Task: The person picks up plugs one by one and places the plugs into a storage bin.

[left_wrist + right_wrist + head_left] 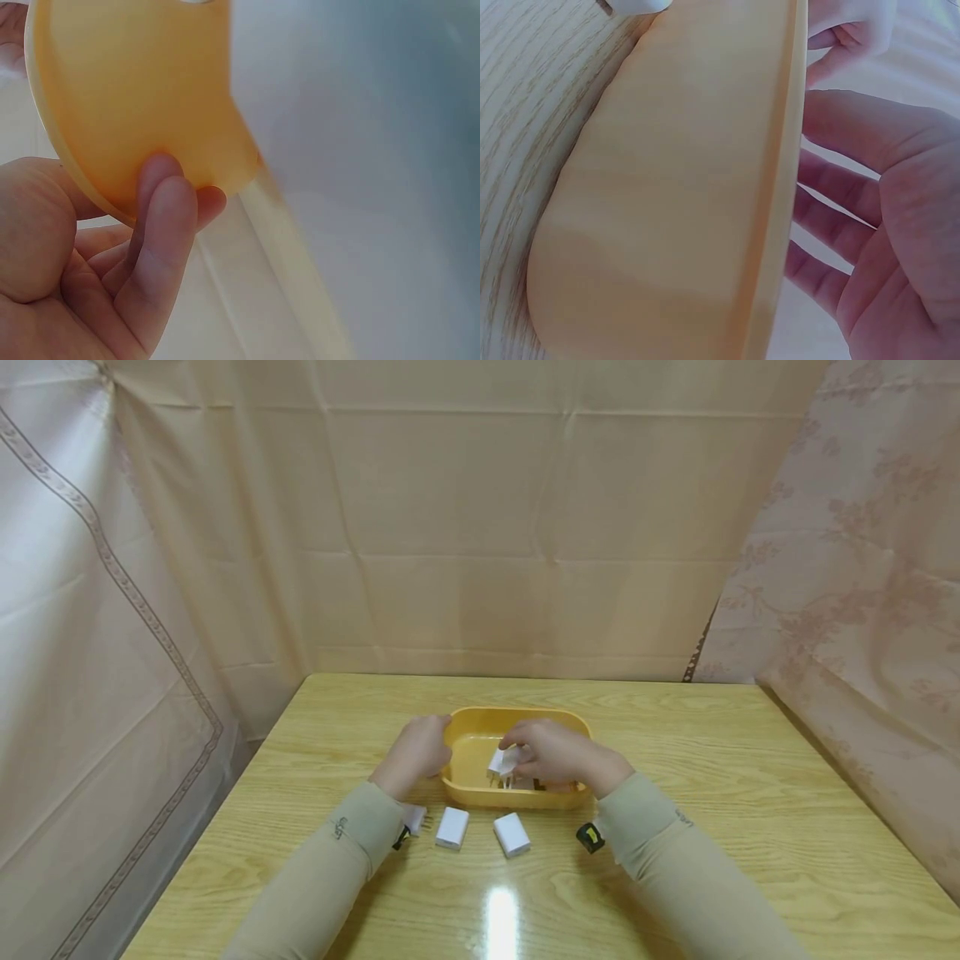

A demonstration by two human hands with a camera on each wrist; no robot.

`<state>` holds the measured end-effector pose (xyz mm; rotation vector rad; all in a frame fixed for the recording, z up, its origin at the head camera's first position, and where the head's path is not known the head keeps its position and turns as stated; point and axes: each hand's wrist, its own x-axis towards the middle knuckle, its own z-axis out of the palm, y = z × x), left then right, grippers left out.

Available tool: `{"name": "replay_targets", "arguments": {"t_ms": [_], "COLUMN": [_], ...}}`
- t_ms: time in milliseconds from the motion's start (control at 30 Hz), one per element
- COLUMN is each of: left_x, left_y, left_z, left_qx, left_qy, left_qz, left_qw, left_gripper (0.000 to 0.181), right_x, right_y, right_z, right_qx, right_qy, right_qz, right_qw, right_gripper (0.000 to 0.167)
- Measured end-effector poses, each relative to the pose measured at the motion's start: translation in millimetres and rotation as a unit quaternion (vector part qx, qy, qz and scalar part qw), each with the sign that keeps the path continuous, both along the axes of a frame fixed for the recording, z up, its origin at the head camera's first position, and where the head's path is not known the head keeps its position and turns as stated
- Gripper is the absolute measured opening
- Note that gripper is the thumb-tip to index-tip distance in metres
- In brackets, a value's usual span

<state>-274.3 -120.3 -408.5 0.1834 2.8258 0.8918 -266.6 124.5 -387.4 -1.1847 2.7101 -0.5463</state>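
Observation:
A yellow plastic tub [480, 797] sits on the table with white charger plugs inside. My left hand [420, 747] holds its left end; in the left wrist view the fingers and thumb pinch the tub's wall [142, 90] at the rim. My right hand [558, 753] reaches into the tub and pinches a white charger plug [510, 760] between thumb and fingers. Another charger plug [495, 763] with metal prongs shows right beside it. In the right wrist view the tub's wall [667, 187] hides the fingertips of the right hand [907, 195] and what they hold.
On the wooden table [675, 735], in front of the tub, lie a white charger [452, 828], a second white charger [512, 835], and a plug with prongs [414, 818] partly behind the left sleeve. Cloth curtains [450, 527] hang behind and at both sides.

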Motion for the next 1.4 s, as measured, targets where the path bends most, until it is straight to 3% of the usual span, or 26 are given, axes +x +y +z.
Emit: {"name": "replay_targets", "arguments": {"t_ms": [333,633,967,1200,1400], "left_x": [0.3,1.0,1.6,0.8,4.0], "left_y": [1.6,4.2,2.3,-2.3,-5.0], "left_z": [2.4,4.5,4.8,5.6,13.1], "left_qx": [0.000,0.000,-0.005,-0.040,-0.054], "left_qy": [0.001,0.005,0.006,0.067,0.118], "left_qz": [0.000,0.000,-0.003,-0.034,-0.039], "left_qw": [1.0000,1.0000,1.0000,0.9964,0.9907], "left_gripper": [0.065,0.064,0.066,0.047,0.055], "right_x": [-1.8,-2.3,2.5,6.1,13.3], "right_y": [1,2,12,27,44], "right_z": [-0.3,-0.4,13.9,24.2,29.6], "right_qx": [-0.009,0.003,-0.009,-0.036,-0.076], "right_qy": [0.006,-0.010,0.012,0.050,0.060], "right_qz": [0.010,-0.016,-0.028,-0.035,-0.085], "right_qw": [0.9999,0.9998,0.9995,0.9975,0.9917], "right_gripper": [0.036,0.037,0.036,0.036,0.038]}}
